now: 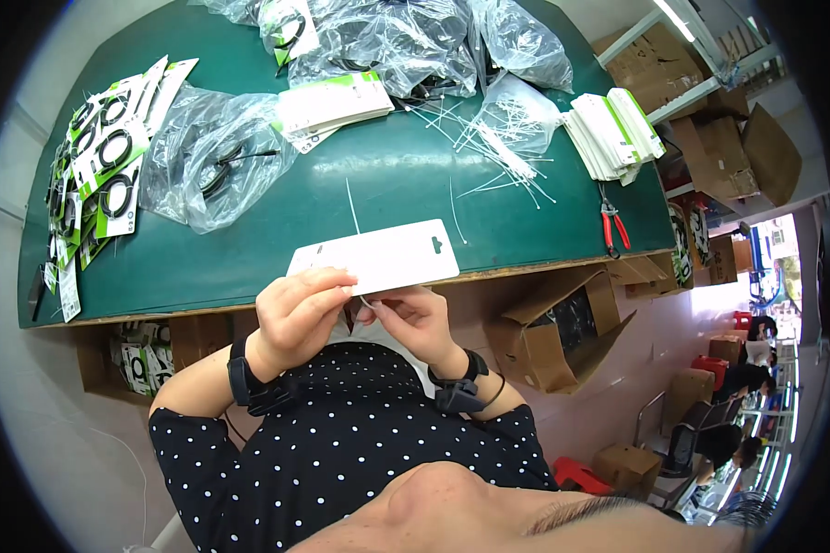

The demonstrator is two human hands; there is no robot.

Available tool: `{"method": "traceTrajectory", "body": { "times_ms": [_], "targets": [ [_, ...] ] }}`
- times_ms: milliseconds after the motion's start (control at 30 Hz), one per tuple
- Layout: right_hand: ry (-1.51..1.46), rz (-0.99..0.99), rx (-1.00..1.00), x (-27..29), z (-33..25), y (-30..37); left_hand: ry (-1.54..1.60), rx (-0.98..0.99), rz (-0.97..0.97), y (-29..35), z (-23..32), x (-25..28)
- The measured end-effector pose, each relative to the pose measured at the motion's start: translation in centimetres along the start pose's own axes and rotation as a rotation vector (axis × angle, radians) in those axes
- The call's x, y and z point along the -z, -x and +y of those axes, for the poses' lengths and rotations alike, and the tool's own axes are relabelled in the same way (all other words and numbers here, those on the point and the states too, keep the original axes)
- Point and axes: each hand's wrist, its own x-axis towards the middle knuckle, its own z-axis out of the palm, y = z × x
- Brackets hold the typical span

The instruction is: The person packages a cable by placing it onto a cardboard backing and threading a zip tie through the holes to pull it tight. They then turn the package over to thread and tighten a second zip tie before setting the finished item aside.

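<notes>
A white card (378, 261) with a hang hole at its right end is held up at the table's near edge. My left hand (304, 311) is closed, its thumb and fingers pinched at the card's lower edge. Just below the card, my right hand (413, 321) is closed with thumb and finger on the end of a thin white cable tie (366, 302). The card hides part of the right fingers. Past the card's far edge a white strip (352, 207) sticks out; whether it belongs to the same tie I cannot tell. Another cable tie (453, 210) lies nearby.
On the green table (240, 267) lie carded black cables (111, 157), plastic bags (217, 161), stacked cards (334, 103), loose cable ties (507, 152), another card stack (613, 136) and red-handled pliers (612, 224). An open carton (563, 336) stands below, right. Several people sit far right.
</notes>
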Motion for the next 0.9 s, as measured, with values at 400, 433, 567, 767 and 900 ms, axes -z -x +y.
{"method": "traceTrajectory", "body": {
  "times_ms": [400, 433, 567, 767, 900],
  "targets": [
    [-0.207, 0.077, -0.053, -1.3, 0.5, -0.5, -0.102, -0.223, -0.064, -0.1, -0.3, 0.9],
    [-0.213, 0.081, -0.054, -1.3, 0.6, -0.6, -0.112, -0.239, -0.077, 0.0, -0.3, 0.9],
    [-0.251, 0.122, -0.146, -1.5, 0.7, -1.0, -0.100, -0.234, -0.091, 0.4, -0.6, 0.9],
    [-0.470, 0.201, -0.362, -1.2, 0.9, -1.0, -0.094, -0.212, -0.077, 0.4, -0.9, 0.6],
    [-0.561, 0.259, -0.411, -0.9, 1.4, -1.0, -0.087, -0.188, -0.046, 0.4, -1.2, 0.4]
  ]
}}
